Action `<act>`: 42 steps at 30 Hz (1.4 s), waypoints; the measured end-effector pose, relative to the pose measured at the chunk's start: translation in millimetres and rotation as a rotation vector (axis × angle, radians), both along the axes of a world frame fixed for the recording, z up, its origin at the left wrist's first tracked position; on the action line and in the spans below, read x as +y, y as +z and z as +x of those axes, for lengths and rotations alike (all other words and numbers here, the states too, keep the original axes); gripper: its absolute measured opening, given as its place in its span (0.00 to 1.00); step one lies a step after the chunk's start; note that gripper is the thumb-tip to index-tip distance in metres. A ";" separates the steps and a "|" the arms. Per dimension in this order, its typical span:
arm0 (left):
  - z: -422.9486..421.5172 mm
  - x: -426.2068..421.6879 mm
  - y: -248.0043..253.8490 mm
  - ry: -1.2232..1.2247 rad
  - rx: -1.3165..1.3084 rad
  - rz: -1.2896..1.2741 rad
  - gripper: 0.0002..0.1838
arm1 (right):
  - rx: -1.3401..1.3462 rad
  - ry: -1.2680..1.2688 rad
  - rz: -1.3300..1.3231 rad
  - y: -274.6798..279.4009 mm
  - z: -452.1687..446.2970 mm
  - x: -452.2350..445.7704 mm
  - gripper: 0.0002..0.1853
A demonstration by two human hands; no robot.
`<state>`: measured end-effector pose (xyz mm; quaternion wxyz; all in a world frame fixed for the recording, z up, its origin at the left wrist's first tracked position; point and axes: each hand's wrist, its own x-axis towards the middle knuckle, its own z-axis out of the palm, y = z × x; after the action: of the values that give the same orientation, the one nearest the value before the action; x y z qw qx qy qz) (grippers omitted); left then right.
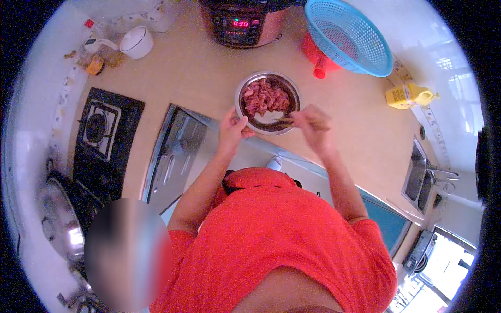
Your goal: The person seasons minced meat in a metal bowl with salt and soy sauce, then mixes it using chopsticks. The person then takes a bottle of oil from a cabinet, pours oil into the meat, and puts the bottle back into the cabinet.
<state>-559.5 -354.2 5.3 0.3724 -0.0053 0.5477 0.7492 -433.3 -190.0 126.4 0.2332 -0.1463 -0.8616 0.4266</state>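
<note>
Meat pieces (265,96), dark red and raw-looking, in a steel bowl (295,101), gathered mostly toward its far side, with a bare patch of bowl floor at the near side.

At the near left rim, left hand (233,129), curled and pinching the edge of the bowl, as it seems; cannot tell exactly how each finger touches. At the near right, right hand (313,124), blurred, closed around thin sticks (284,120), probably chopsticks, with tips over the rim and inside the bowl; cannot tell the finger placement.

By judgement, in the middle of stirring or mixing the meat. For the next move, best to keep the bowl firm with the left hand against turning, and to sweep low under the heap, without pushing meat over the rim.

Farther out, under the bowl, a beige counter (355,109). Beyond, a cooker (219,26) with lit display (240,24); to its right, a blue basket (380,47) tilted over a red vessel (313,50). Well apart at right, a yellow bottle (402,97); at left, a gas stove (104,135) and a white pot (136,44).
</note>
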 end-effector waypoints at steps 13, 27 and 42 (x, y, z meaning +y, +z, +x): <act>-0.6 2.0 5.1 0.026 0.025 -0.034 0.26 | 0.020 -0.232 -0.282 -24.2 -40.1 33.6 0.10; 0.1 1.3 14.0 -0.009 0.017 0.030 0.23 | 0.150 -0.060 -0.098 -36.8 -24.7 5.9 0.06; -4.1 -0.2 -1.6 0.027 0.035 0.034 0.27 | 0.121 -0.145 -0.111 -26.4 -44.0 22.3 0.07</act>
<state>-563.6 -354.4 3.6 0.3528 0.0068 0.5411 0.7633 -477.2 -167.7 100.0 0.3067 -0.1949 -0.8081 0.4637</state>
